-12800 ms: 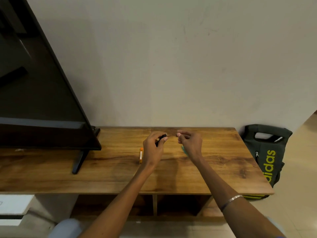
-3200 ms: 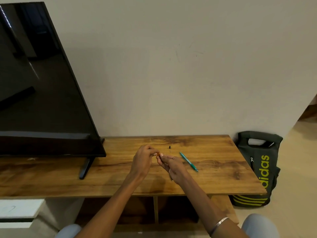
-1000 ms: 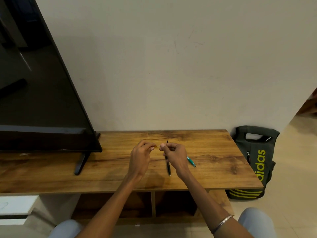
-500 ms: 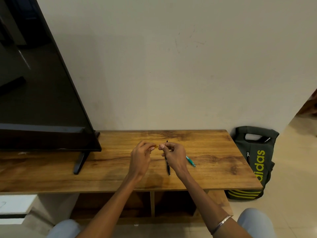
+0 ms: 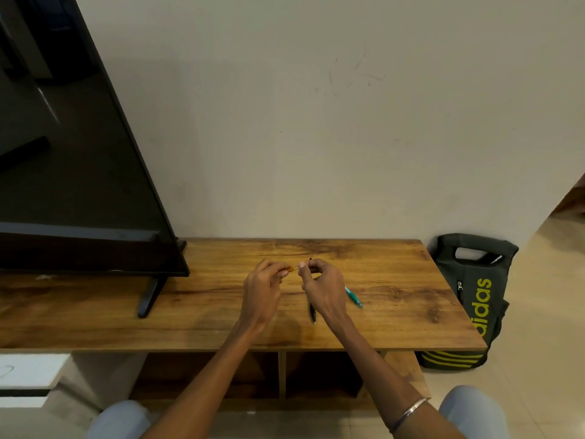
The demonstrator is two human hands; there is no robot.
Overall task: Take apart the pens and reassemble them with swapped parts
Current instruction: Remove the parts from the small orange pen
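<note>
My left hand (image 5: 263, 291) and my right hand (image 5: 323, 288) meet above the middle of the wooden table (image 5: 395, 280). Between their fingertips they pinch a small orange pen part (image 5: 292, 269), each hand on one end. A black pen (image 5: 311, 312) lies on the table under my right hand, its far tip showing above the fingers. A teal pen (image 5: 354, 297) lies slanted just right of my right hand, partly hidden by it.
A large black TV (image 5: 69, 172) on a stand (image 5: 148, 299) fills the left of the table. A dark bag with yellow lettering (image 5: 474, 299) leans on the floor past the table's right end. Open shelves sit under the tabletop.
Since 3.2 s ago the black pen has come to lie under my right hand. Over the last second both hands have stayed together on the orange part, barely shifting.
</note>
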